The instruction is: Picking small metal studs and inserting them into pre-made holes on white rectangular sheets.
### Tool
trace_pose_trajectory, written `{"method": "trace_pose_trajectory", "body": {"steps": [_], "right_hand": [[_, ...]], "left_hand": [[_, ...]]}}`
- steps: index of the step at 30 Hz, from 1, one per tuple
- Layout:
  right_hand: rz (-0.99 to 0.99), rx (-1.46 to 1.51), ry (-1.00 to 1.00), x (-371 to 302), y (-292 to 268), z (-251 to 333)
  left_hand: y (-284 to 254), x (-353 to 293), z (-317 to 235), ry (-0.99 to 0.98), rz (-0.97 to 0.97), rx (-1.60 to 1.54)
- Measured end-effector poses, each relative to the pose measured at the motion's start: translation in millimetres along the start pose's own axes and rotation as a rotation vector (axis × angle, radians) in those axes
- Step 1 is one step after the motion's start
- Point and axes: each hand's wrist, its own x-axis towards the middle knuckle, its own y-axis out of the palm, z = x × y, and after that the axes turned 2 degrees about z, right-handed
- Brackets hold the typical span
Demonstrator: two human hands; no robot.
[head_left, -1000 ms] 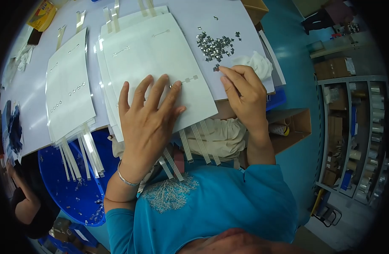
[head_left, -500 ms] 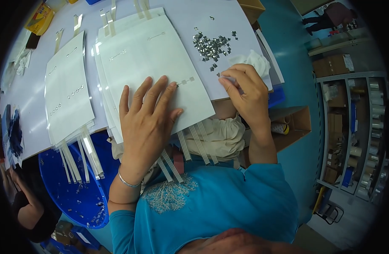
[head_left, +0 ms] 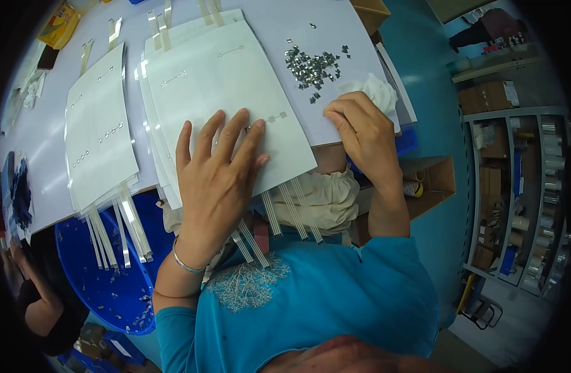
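Observation:
My left hand (head_left: 217,165) lies flat with spread fingers on the top white sheet (head_left: 204,68) of a stack. That sheet carries small printed silver patterns, and one row of squares shows just beyond my index finger. Flat ribbon-like tails (head_left: 291,208) stick out from the stack's near edge. To the right of the stack my right hand (head_left: 363,127) is closed in a pinch, fingertips down at the table top. Whatever the fingertips hold is hidden. Beyond them lies a loose pile of small shiny metal pieces (head_left: 313,68). A crumpled white cloth (head_left: 378,93) sits right behind my right hand.
A second stack of white sheets (head_left: 102,124) with tails lies on the left. Below the table edge stands a blue tub (head_left: 105,292) with scraps inside. Right of me is an open cardboard box (head_left: 434,180). Another person's arm (head_left: 40,280) shows at far left.
My right fingertips have closed together where a small dark piece showed beside them; that piece is out of sight now. My left hand stays on the sheet, almost unmoved.

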Motion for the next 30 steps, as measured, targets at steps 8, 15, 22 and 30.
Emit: {"method": "trace_pose_trajectory", "body": {"steps": [8,15,22,30], "right_hand": [[-0.106,0.006,-0.028,-15,1,1],[0.016,-0.209,-0.178,-11,-7,6],[0.037,-0.150,-0.375,11,-4,-4],[0.150,-0.165,-0.568,33,10,-1]], "left_hand": [[3,0,0,-0.010,-0.022,-0.032],[2,-1,3,0.002,-0.029,-0.045],[-2,-2,5,-0.003,-0.023,-0.118],[-4,-2,5,-0.009,-0.019,-0.172]]}}
